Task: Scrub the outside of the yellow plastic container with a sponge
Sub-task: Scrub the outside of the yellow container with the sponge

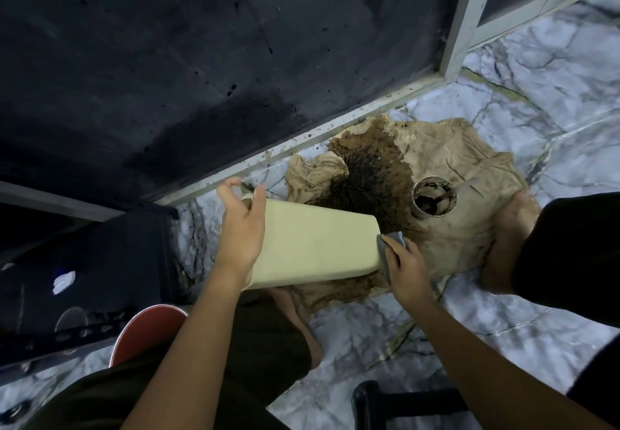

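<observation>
Got the pale yellow rectangular plastic container lying mid-frame, long axis left to right, left hand resting half-open on its left end, right hand pinching grey sponge against its right end

Dark wall close behind container, cup near its right end, open marble floor beyond
</observation>
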